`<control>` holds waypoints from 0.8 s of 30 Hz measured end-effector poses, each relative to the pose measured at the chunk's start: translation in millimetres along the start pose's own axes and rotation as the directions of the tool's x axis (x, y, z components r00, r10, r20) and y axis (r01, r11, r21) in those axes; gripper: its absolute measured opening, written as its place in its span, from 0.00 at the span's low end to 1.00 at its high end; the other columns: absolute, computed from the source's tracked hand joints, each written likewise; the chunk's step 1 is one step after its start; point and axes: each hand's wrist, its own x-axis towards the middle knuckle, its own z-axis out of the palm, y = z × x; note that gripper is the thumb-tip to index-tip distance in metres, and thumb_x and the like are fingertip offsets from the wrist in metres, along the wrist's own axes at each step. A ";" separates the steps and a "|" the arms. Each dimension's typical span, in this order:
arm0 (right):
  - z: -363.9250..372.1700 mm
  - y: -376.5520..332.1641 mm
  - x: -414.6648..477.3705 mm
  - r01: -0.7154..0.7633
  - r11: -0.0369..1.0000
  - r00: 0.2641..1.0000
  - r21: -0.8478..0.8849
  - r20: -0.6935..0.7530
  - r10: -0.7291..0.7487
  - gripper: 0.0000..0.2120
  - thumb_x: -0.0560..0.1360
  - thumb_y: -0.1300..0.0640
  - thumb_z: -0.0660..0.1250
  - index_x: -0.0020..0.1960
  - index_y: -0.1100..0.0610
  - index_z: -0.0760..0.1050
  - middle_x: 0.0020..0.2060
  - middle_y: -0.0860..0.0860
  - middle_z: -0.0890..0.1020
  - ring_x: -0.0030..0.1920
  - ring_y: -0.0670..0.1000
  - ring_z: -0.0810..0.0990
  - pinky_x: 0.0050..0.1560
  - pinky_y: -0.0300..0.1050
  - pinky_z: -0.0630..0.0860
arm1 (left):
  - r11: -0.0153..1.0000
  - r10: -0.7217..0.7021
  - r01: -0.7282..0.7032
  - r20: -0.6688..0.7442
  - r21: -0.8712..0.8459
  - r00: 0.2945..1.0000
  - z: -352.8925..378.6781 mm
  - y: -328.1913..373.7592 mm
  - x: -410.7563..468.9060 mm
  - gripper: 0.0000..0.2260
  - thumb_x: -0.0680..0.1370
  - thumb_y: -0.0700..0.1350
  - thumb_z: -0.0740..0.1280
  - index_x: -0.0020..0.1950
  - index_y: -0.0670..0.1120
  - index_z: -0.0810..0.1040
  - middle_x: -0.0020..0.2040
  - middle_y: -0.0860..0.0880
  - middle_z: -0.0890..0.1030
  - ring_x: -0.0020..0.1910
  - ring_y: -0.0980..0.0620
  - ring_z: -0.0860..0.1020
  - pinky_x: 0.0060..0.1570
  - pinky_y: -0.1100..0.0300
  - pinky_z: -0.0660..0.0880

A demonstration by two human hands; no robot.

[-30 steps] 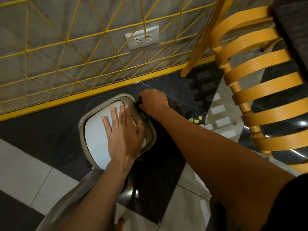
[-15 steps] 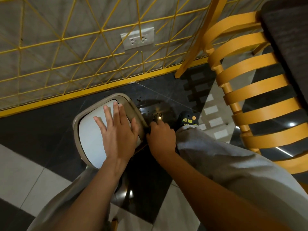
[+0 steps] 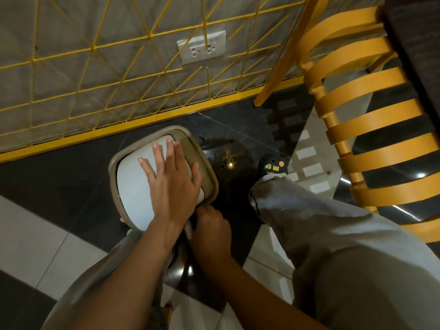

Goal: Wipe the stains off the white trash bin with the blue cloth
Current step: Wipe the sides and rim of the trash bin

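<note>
White trash bin (image 3: 133, 186): it is standing on a black tile of the floor (image 3: 59, 167), near the floor's far edge where a yellow skirting (image 3: 95, 136) is running; a beige rim (image 3: 210, 173) is framing its lid.
Left hand (image 3: 175, 184): it is lying flat on the white lid, 4 fingers straight and slightly spread, gripping nothing.
Right hand (image 3: 210, 228): it is pressing at the bin's near right side, just under the rim, with fingers curling inward; what it is holding, I cannot tell.
Blue cloth: the right hand is hiding it.
Drops (image 3: 223, 160): they are glistening on the black tile right of the bin.
Shoe (image 3: 272, 166): it is standing beyond the drops.
</note>
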 end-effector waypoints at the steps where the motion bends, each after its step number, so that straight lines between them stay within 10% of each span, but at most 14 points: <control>1: -5.8 4.6 3.2 -0.035 0.999 0.999 0.035 -0.035 0.036 0.10 0.76 0.53 0.61 0.55 0.55 0.74 0.52 0.52 0.77 0.52 0.52 0.76 0.52 0.47 0.74 | 1.000 -0.002 0.002 -0.001 0.004 1.000 1.3 -0.3 0.7 0.27 0.80 0.53 0.43 0.74 0.39 0.57 0.74 0.41 0.60 0.75 0.40 0.53 0.70 0.38 0.49; 15: -49.4 23.5 35.9 -0.315 0.731 0.892 0.605 -0.075 0.445 0.06 0.72 0.57 0.68 0.46 0.55 0.72 0.41 0.53 0.79 0.39 0.50 0.78 0.37 0.45 0.76 | 0.999 -0.030 0.029 -0.026 -0.018 0.999 4.5 4.2 2.4 0.26 0.81 0.54 0.45 0.75 0.40 0.55 0.76 0.41 0.56 0.75 0.41 0.50 0.71 0.39 0.46; 24: -45.5 17.0 33.5 -0.353 0.780 0.915 0.516 0.014 0.404 0.06 0.71 0.56 0.69 0.44 0.54 0.72 0.41 0.53 0.80 0.39 0.50 0.78 0.37 0.44 0.76 | 1.000 -0.030 0.030 -0.022 -0.008 0.999 4.5 4.6 3.2 0.27 0.81 0.54 0.44 0.75 0.40 0.55 0.76 0.42 0.56 0.76 0.41 0.50 0.71 0.39 0.45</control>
